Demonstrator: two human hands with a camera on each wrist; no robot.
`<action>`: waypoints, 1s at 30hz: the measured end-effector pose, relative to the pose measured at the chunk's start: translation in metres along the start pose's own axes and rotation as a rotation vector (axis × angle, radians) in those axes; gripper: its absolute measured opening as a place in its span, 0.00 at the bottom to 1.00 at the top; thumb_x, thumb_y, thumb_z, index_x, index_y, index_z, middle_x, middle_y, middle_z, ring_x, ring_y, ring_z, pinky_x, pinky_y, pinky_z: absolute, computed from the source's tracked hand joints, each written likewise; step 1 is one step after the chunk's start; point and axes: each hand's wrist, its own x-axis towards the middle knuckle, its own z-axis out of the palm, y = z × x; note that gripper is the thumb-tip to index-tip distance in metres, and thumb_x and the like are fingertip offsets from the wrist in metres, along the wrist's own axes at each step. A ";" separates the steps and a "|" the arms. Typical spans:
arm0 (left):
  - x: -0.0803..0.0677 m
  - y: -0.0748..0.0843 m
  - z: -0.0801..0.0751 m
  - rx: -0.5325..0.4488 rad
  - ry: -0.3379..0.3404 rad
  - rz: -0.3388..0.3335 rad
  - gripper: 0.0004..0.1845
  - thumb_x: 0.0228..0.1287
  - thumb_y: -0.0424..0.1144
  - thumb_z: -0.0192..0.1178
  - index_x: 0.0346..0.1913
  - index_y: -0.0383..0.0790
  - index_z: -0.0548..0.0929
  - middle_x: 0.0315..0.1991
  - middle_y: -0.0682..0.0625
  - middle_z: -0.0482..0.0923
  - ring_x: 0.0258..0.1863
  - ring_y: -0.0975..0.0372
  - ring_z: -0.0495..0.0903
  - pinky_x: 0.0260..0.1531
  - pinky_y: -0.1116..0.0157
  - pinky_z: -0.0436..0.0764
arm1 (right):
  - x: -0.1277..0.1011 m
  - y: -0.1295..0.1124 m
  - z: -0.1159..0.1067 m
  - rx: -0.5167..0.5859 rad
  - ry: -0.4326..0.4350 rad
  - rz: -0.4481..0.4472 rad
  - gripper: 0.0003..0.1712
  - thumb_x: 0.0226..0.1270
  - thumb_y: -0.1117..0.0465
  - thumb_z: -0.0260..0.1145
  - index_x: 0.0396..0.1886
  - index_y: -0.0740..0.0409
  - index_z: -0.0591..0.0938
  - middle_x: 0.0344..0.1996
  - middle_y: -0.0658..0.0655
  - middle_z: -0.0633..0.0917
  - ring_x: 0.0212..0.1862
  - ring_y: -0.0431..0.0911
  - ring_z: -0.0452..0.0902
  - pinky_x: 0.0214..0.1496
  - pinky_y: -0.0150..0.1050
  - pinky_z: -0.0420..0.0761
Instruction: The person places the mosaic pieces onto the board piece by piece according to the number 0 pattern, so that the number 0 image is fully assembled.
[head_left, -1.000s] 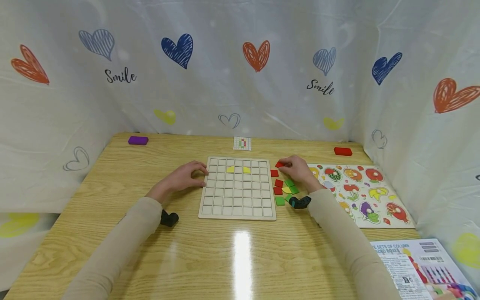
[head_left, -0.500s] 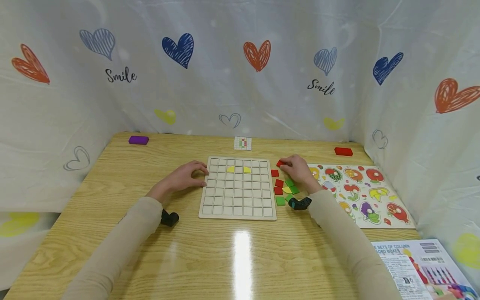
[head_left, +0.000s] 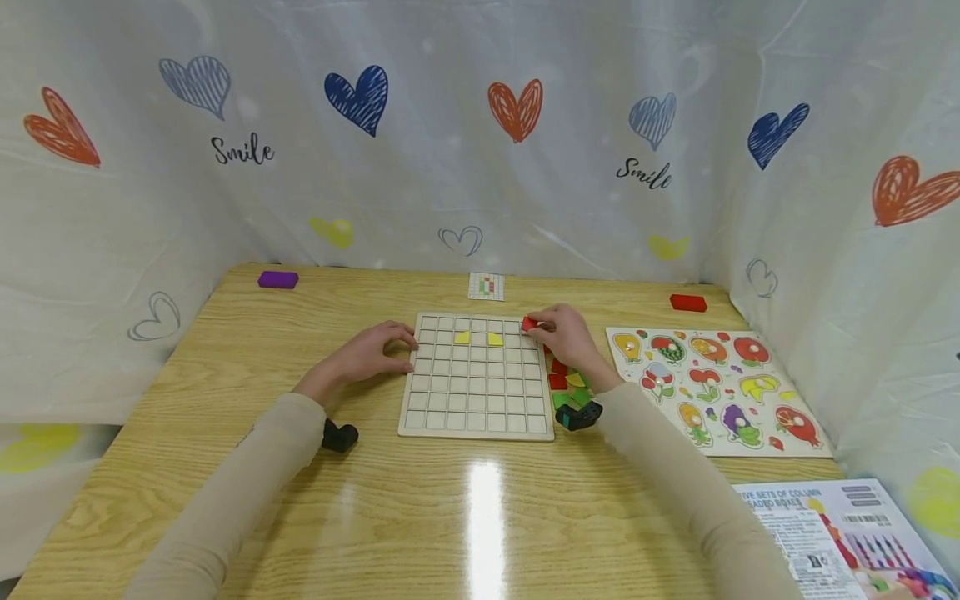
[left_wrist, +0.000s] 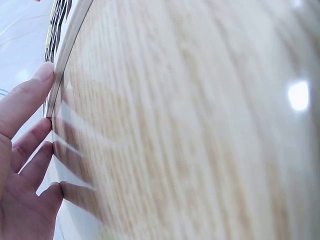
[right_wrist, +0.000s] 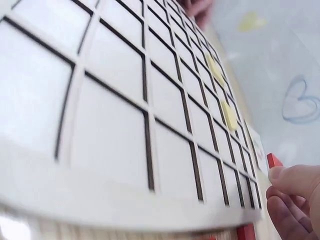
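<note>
A pale wooden grid board (head_left: 478, 397) lies on the table, with two yellow pieces (head_left: 495, 339) in cells of its second row. My left hand (head_left: 369, 348) rests at the board's left edge; in the left wrist view the thumb (left_wrist: 44, 72) touches the rim and the other fingertips meet the tabletop. Between thumb and fingers my right hand (head_left: 564, 335) pinches a red tile (head_left: 529, 323) over the board's far right corner. That red tile (right_wrist: 273, 160) shows only partly in the right wrist view. Red, green and yellow tiles (head_left: 558, 382) lie right of the board, partly hidden by my right hand and wrist.
A small pattern card (head_left: 486, 287) lies beyond the board. A purple block (head_left: 278, 280) sits at the back left, a red block (head_left: 688, 302) at the back right. A fruit puzzle board (head_left: 720, 387) and a printed box (head_left: 847, 533) occupy the right side.
My right hand has moved left with the red tile, from beside the board to over its far right corner. The left hand has stayed at the board's left edge.
</note>
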 end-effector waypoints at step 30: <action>0.001 0.000 0.000 -0.002 0.010 0.008 0.17 0.63 0.41 0.68 0.53 0.40 0.81 0.66 0.41 0.67 0.68 0.46 0.63 0.67 0.46 0.63 | 0.021 -0.042 0.048 -0.034 -0.118 -0.149 0.18 0.69 0.60 0.66 0.56 0.59 0.84 0.47 0.59 0.82 0.48 0.50 0.76 0.49 0.44 0.78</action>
